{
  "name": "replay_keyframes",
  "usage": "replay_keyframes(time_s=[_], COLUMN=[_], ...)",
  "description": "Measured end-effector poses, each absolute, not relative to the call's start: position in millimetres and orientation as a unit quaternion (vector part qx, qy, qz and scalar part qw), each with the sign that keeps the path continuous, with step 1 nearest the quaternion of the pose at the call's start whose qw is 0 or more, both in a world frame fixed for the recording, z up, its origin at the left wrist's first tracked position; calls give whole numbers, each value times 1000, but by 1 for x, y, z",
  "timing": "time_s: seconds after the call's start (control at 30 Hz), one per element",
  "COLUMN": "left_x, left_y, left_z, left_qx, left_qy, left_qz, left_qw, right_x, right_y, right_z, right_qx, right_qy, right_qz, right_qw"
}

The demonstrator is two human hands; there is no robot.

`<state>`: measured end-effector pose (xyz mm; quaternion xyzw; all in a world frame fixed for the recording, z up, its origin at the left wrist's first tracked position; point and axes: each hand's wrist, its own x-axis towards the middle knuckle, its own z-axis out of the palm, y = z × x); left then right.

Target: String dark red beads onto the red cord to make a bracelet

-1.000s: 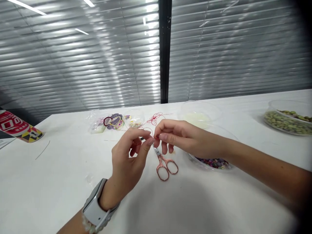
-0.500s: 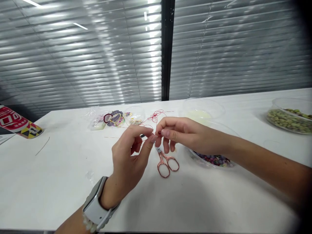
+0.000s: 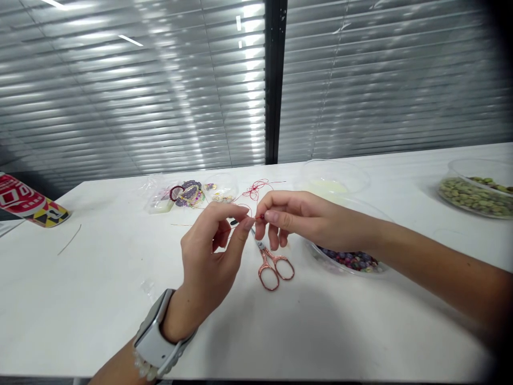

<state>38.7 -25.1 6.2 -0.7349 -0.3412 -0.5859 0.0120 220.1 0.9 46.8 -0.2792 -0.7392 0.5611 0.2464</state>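
Observation:
My left hand [image 3: 214, 251], with a watch on its wrist, pinches a thin red string [image 3: 256, 190] between thumb and forefinger. Close beside it, my right hand [image 3: 294, 219] grips a small dark red bead [image 3: 262, 216] between thumb and fingertip. The string runs between the two pinches at the bead; whether it passes through the bead is too small to tell. Loops of the same string lie tangled behind the hands. Scissors [image 3: 269, 267] with rose-gold handles rest on the table just below my fingers, their blades partly hidden.
On the white table [image 3: 120, 299], a clear dish of mixed beads [image 3: 352, 260] sits partly under my right forearm. Beaded bracelets [image 3: 190, 193] lie at the back left. A red can [image 3: 30, 200] stands far left, and a container of green seeds or pods [image 3: 473, 195] far right.
My left hand has drawn slightly left, away from my right, opening a small gap where string and bead show. My right hand stays nearly still.

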Motion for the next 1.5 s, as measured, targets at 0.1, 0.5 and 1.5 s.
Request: replay_keyframes(time_s=[0.1,0.5,1.5], left_x=[38,38,38], left_y=[-25,-25,-21], left_z=[6,6,0], left_qx=[-737,-737,-796], left_qy=[-344,-353,-351], left_qz=[-582,-576,-492], left_qw=[16,23,6], right_x=[220,221,224], right_y=[1,2,6], right_z=[46,47,44], right_qx=[-280,-283,-343], right_qy=[-741,-743,-764], right_qz=[560,556,510], right_qw=[244,242,196])
